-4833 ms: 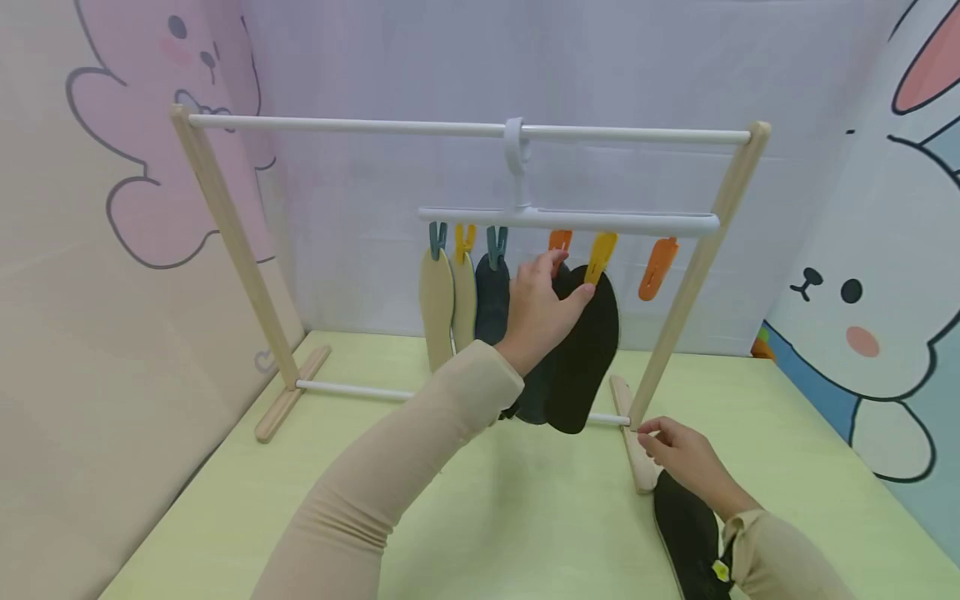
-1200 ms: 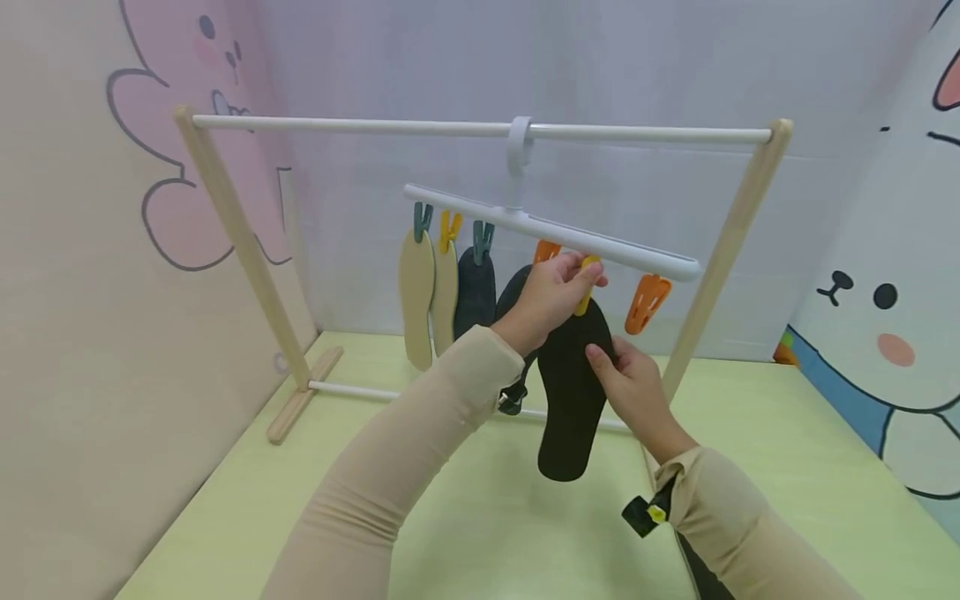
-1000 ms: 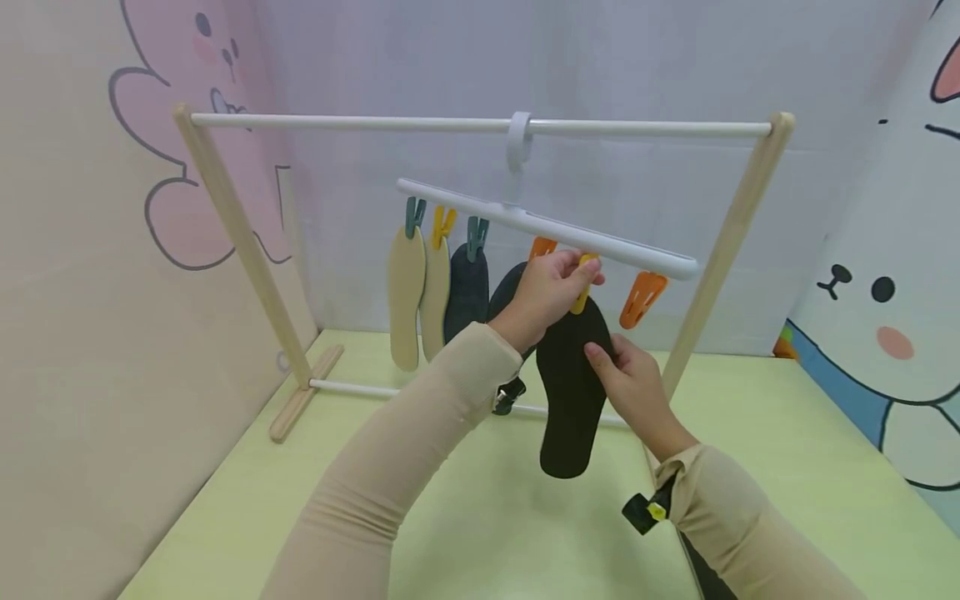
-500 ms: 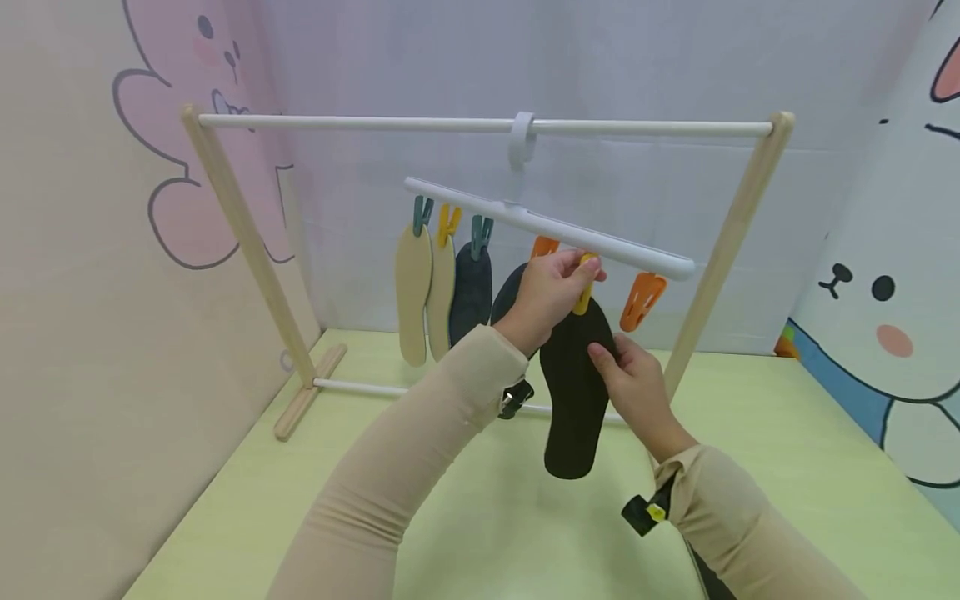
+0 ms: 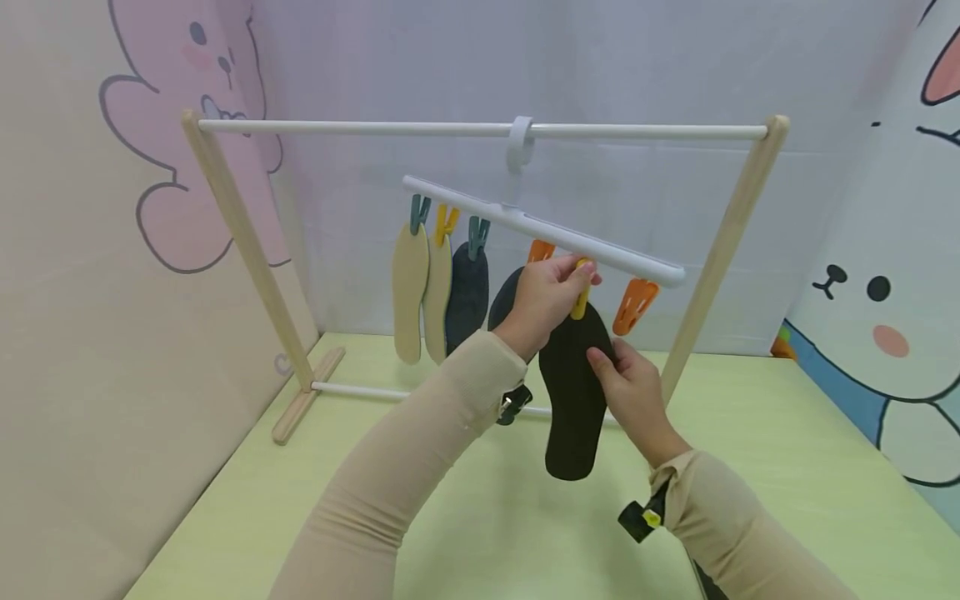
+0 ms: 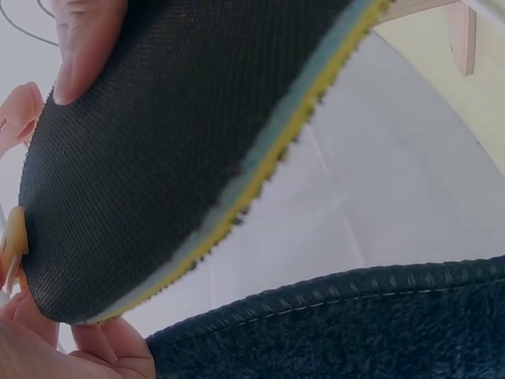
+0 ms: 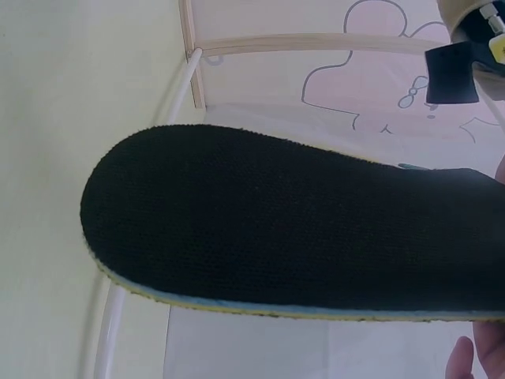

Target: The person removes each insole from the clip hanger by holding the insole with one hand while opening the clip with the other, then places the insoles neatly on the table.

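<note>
Presently, the black insole (image 5: 573, 408) is below the right half of the white hanger (image 5: 480, 204), its top touching the yellow clip (image 5: 579, 302). The left hand (image 5: 543, 296), just under the hanger, pinches this clip between thumb and fingers; whether the clip itself already bites the insole, I cannot tell. The right hand (image 5: 636, 387), lower under the hanger, has its fingers bent around the insole's side, with the thumb on the dark face. The lower end hangs free, with open room about it. Near the hanger's right end hangs an orange clip (image 5: 636, 306); under its left end are two beige insoles (image 5: 410, 300) and a dark blue insole (image 5: 467, 287). The hanger slopes down rightwards from the wooden rack (image 5: 726, 221). Beneath it spreads the pale yellow-green table (image 5: 480, 542); behind it is a whitish curtain (image 5: 352, 225), and cartoon animals (image 5: 183, 229) decorate the walls (image 5: 60, 333) at both sides.
</note>
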The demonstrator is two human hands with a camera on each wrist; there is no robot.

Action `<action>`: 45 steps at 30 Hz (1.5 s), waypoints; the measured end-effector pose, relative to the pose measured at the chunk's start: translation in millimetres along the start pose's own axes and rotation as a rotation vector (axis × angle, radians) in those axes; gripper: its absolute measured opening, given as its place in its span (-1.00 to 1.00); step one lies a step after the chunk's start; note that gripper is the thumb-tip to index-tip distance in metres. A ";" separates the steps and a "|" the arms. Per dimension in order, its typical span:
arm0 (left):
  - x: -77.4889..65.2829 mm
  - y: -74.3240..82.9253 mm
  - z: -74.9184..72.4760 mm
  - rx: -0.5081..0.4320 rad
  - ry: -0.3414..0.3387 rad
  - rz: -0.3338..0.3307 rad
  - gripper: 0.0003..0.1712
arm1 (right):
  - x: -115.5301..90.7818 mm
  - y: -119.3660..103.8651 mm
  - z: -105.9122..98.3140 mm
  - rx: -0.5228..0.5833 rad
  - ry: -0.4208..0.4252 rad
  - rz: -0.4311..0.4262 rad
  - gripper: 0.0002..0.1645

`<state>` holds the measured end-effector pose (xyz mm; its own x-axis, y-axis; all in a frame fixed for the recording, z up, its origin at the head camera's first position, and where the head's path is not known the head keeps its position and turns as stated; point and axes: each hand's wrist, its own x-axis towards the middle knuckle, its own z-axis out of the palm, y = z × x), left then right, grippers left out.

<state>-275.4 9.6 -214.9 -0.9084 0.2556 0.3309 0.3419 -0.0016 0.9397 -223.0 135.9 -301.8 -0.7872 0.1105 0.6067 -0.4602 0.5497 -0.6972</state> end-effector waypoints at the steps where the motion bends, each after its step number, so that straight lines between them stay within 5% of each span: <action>1: -0.2 -0.2 -0.2 0.006 0.001 0.000 -0.67 | -0.1 0.2 0.5 0.000 0.000 -0.001 -0.70; 21: 0.6 -1.3 1.0 0.019 0.026 0.018 -0.73 | -2.5 8.9 2.4 -0.017 -0.010 -0.025 -0.77; 45: 1.5 -2.8 1.5 0.027 -0.018 -0.047 -0.69 | -14.0 13.3 2.7 0.010 -0.039 0.042 -0.71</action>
<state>-277.4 11.4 -217.2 -0.9192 0.2725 0.2843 0.3053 0.0369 0.9515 -219.2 139.4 -320.6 -0.8209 0.1010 0.5621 -0.4305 0.5374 -0.7252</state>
